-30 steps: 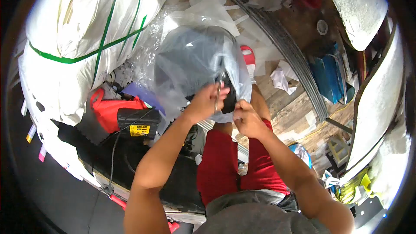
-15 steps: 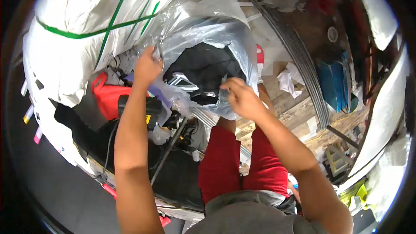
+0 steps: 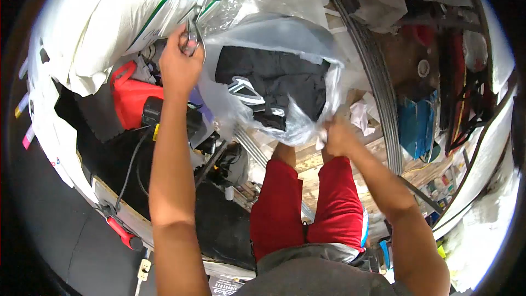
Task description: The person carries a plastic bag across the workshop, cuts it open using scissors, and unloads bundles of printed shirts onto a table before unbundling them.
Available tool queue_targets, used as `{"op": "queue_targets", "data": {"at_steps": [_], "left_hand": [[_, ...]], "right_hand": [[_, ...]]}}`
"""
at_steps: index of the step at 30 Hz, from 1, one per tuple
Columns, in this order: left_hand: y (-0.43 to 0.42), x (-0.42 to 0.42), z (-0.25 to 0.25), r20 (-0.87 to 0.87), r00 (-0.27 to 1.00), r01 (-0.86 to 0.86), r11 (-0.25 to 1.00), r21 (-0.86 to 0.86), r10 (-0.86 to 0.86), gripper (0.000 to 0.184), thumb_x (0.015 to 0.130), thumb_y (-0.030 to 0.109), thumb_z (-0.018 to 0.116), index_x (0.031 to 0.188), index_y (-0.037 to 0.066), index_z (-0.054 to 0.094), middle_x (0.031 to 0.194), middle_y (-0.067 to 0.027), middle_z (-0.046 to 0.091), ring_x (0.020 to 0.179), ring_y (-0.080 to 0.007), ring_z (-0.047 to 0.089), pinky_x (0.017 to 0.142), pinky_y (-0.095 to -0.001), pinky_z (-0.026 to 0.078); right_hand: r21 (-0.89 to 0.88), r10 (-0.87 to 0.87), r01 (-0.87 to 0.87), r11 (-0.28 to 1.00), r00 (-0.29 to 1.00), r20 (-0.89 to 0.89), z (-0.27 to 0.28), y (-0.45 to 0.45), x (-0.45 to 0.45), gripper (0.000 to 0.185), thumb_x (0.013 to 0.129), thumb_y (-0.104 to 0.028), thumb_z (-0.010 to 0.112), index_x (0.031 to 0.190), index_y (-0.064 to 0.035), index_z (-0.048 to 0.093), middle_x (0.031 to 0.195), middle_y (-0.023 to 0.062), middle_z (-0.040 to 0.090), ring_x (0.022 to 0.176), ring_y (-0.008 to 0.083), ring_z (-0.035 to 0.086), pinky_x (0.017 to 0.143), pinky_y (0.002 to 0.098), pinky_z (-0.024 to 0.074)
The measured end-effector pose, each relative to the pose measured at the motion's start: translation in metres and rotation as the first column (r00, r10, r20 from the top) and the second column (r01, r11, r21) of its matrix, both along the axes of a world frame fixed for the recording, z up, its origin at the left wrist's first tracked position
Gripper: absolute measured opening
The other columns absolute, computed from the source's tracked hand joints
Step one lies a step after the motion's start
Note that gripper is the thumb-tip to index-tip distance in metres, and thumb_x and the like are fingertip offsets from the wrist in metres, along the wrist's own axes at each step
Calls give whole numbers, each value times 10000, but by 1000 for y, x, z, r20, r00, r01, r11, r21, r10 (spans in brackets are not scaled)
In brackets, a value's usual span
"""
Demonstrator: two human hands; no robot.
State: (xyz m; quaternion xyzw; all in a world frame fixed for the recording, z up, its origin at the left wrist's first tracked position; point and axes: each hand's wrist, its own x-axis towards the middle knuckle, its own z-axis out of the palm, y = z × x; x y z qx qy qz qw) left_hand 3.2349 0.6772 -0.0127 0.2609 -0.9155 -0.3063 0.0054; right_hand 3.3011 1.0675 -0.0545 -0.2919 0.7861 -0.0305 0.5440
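My left hand (image 3: 178, 63) is closed around a pair of metal scissors (image 3: 193, 35), with the blades pointing up and away from me. Below and between my hands, a clear plastic bag (image 3: 290, 30) stands with its mouth spread wide. Folded black fabric (image 3: 279, 71) fills it, and a white-and-grey printed mark shows on the left part. At the bag's near right edge, my right hand (image 3: 341, 136) is closed on the gathered plastic, slightly blurred by motion.
A large white sack (image 3: 104, 27) with green straps bulges at the upper left. Beside it sit a red bag (image 3: 129, 101) and a black device with a cable. Long grey strips (image 3: 378, 82) run down the right, near a blue box (image 3: 415, 126).
The scissors have risen with my left hand. My right hand has moved right and toward me, drawing the bag's rim outward, so more of the black fabric shows.
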Motion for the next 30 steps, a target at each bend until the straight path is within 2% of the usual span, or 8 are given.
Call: {"op": "queue_targets", "data": {"at_steps": [2,6,9,12,16,22,25,30], "left_hand": [[-3,27,-5,-73,995,-63,994,94,70,514,800,76,707,1280,29,529,917,-41,644,809,-107,599,762,-259,489],[26,76,21,-167,965,-149,946,288,203,482,855,-43,620,1310,11,470,945,-53,644,854,-113,607,791,-252,488],[57,102,47,-126,934,-208,794,571,335,490,862,-107,555,1322,24,443,985,-65,642,870,-127,620,810,-258,491],[82,100,87,-32,953,-215,753,622,300,536,826,-120,589,1319,12,427,1015,-84,628,907,-155,625,821,-277,501],[101,47,154,-150,934,-94,625,775,326,590,783,-147,630,1316,-5,418,1034,-107,615,957,-194,625,804,-292,525],[140,-115,242,-599,743,543,792,279,-299,467,772,-78,703,1201,-44,522,1180,-152,623,1066,-212,630,943,-324,492],[174,-202,241,-630,566,576,802,-160,-532,307,769,181,671,1048,58,630,941,-150,691,860,-342,670,759,-417,534],[220,-261,288,-18,647,748,639,-178,-762,206,822,44,546,952,-39,683,1021,-258,657,987,-399,645,853,-456,523]], "right_hand": [[-9,237,-236,972,970,64,-46,37,75,414,848,-402,585,1116,-102,689,1321,174,549,1308,339,409,1077,472,346],[-277,-505,490,827,863,18,15,-26,15,306,818,-240,661,1030,-20,656,963,219,645,911,391,622,823,466,489],[-608,-533,378,698,842,-88,-4,-79,-21,395,794,-219,696,1081,36,603,1131,231,599,1062,386,561,901,432,459],[-447,-330,149,882,872,-361,-50,-104,-16,968,698,-354,794,1441,13,293,1347,195,493,1191,360,502,1000,486,394],[-26,-84,81,996,981,-174,-44,-107,-4,1028,656,-428,793,1440,14,296,1343,198,474,1247,351,452,1002,486,367],[-159,-119,84,984,968,-220,-40,-63,9,665,658,-343,761,1225,-55,569,1177,170,602,1097,366,581,919,489,442],[-241,-425,423,874,904,45,-21,-45,-6,784,600,-397,795,1212,31,558,1180,244,605,1083,382,599,927,418,477],[-96,-730,929,357,341,592,119,-15,-52,698,726,-271,805,1264,61,508,1154,170,628,1044,221,598,914,325,462]]}}
